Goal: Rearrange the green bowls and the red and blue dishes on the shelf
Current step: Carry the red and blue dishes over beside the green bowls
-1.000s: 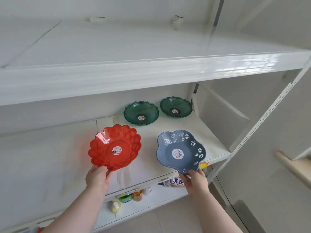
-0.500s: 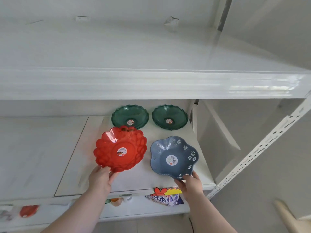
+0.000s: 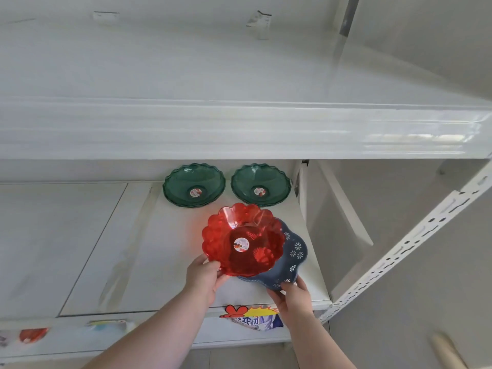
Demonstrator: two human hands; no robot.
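My left hand (image 3: 204, 275) grips the near rim of a translucent red scalloped dish (image 3: 242, 239), held over the blue flower-patterned dish (image 3: 291, 258) and covering most of it. My right hand (image 3: 291, 295) holds the blue dish by its front edge, low over the white middle shelf (image 3: 165, 251). Two dark green wavy-rimmed bowls sit side by side at the back of that shelf, one on the left (image 3: 193, 184), one on the right (image 3: 261, 184). Whether the red dish rests in the blue one or hovers above it I cannot tell.
A deep white upper shelf (image 3: 239, 129) overhangs the bowls. A perforated white upright (image 3: 404, 249) slants at the right. Below the shelf front hang colourful packets (image 3: 253, 316) and small items on a lower shelf (image 3: 32, 335).
The red dish has moved right and now overlaps the blue dish; before, the two were held side by side. The view has shifted closer to the shelf.
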